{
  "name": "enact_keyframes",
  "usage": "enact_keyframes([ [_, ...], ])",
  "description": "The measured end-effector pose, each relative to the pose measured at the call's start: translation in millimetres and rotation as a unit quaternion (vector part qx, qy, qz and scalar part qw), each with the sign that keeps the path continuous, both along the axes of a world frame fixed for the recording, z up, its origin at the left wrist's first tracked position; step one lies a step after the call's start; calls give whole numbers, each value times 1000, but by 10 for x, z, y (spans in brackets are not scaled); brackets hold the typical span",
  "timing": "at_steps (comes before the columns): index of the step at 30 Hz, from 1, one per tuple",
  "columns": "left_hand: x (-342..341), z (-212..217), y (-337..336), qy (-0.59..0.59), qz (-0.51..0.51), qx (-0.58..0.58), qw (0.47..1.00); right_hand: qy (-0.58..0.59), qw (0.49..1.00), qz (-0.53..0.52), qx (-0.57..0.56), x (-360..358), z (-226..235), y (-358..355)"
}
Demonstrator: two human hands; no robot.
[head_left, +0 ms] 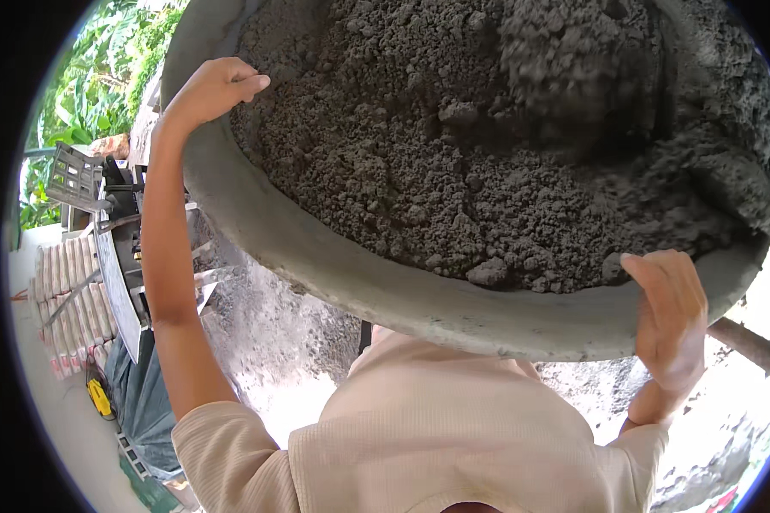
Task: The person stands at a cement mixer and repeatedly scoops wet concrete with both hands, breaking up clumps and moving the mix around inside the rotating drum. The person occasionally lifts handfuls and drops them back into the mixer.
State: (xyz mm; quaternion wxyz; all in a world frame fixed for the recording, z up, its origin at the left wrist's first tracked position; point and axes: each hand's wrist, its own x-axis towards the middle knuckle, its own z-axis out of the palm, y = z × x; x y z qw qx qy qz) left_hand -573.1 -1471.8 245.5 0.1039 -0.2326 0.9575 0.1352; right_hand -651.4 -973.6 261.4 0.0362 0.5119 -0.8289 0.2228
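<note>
A wide grey basin sits in front of my chest, its near rim overlapping the view of my pale ribbed shirt. Inside lies a dark, crumbly mix, lumpy and heaped higher toward the far right, where it blurs. My right hand is folded over the near rim on the right, fingers bent inward, the grip closed on the edge. My left hand is curled nearly into a fist at the rim's left side; whether it clamps the edge, I can't tell. Beyond the rim on the right runs a brown pole. To my left are stacked sacks, a dark sheet, a small yellow object and, farther off, green plants.
</note>
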Motion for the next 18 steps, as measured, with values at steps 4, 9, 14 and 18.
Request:
enact_keyframes([
  [4, -130, -303, 612, 67, -163, 12, 984, -36, 999, -19, -23, 5, -160, 86],
  [9, -658, -947, 1520, 82, -481, -74, 870, -29, 997, -66, -18, 71, -167, 48],
  [14, -1422, -1685, 1674, 145, -701, -276, 641, -43, 995, -88, -20, 65, -122, 13],
  [18, -1648, -1955, 1595, 102, -736, -293, 602, -70, 992, -107, 12, 47, -133, -2],
])
